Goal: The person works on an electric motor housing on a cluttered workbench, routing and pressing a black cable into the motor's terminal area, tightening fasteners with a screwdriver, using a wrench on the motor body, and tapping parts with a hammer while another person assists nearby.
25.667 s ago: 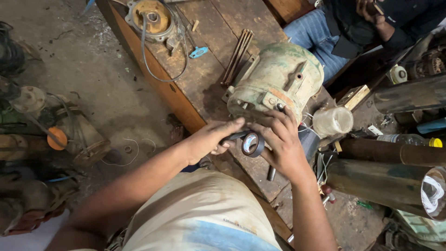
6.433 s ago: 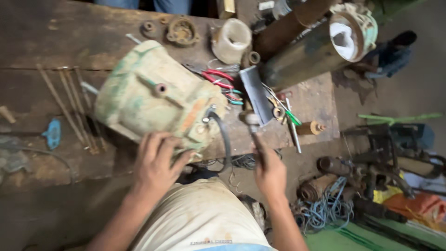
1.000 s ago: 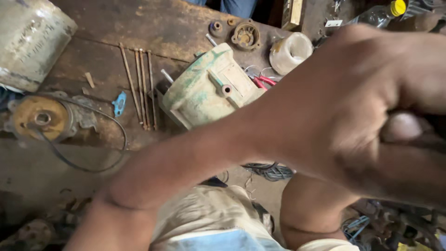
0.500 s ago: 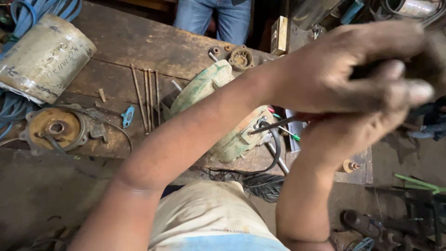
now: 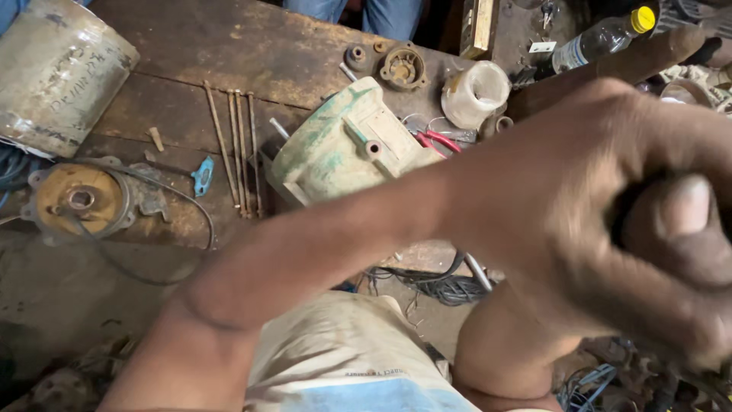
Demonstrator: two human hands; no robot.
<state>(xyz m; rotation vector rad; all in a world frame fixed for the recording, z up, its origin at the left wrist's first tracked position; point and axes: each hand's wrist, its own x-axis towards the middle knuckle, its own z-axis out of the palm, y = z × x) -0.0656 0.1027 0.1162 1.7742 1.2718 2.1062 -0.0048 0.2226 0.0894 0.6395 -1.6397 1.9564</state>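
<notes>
Worktop [image 5: 175, 46]: dark, stained wooden boards carrying every loose part; compared with half a second ago it fills more of the view and sits squarer under the camera.
Grey drum [image 5: 57, 72]: large dented cylinder at the far left edge of the worktop, now cut off by the frame.
Left hand [image 5: 564, 206]: raised close to the lens, blurred, curled over the right hand; the forearm crosses the picture from lower left. It has dropped from the top of the view to mid-height.
Right hand [image 5: 686, 252]: clenched under the left, thumbnail up; a dark thing shows between the fingers, too blurred to name.
Motor housing [image 5: 343, 149]: pale green casting lying on the worktop, untouched, well apart from both hands and more exposed than before.
Rotor disc [image 5: 76, 200]: rusty round part with a wire looped round it, at left.
White cup [image 5: 475, 93]: beside the housing.
Rods [image 5: 236, 152]: thin, lying parallel, left of the housing.
</notes>
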